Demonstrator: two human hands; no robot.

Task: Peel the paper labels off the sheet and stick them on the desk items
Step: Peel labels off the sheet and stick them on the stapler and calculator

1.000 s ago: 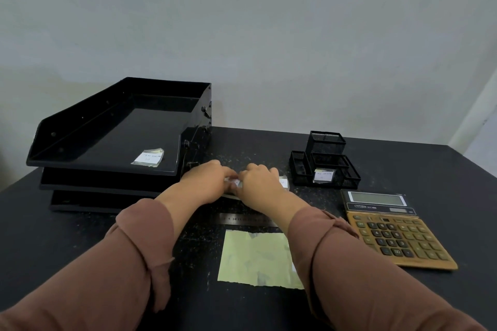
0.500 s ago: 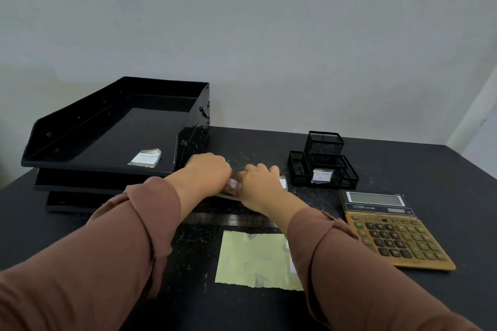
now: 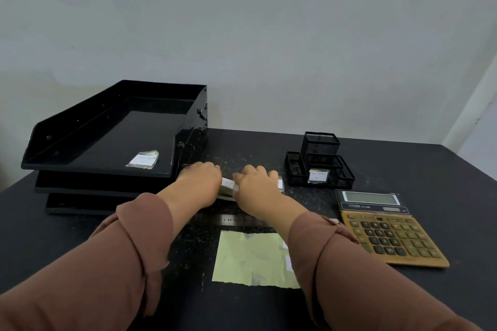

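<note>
Both hands lie knuckles-up on the black desk point(image 3: 403, 164), fingers curled down. Between left hand point(image 3: 199, 183) and right hand point(image 3: 255, 185) a white label point(image 3: 229, 183) shows on a small item they press; the grip itself is hidden. The yellow sheet point(image 3: 250, 258) lies nearer, behind it a ruler point(image 3: 236, 219). Tray point(image 3: 80, 126) and organiser point(image 3: 320, 142) each carry a label; the calculator point(image 3: 387, 234) sits right

Counts on the bench point(image 3: 403, 164)

Two hands point(image 3: 200, 180) point(image 3: 256, 184), one calculator point(image 3: 387, 231), one ruler point(image 3: 236, 219), one tray stack point(image 3: 107, 142), one mesh organiser point(image 3: 320, 161), one backing sheet point(image 3: 252, 259).
</note>
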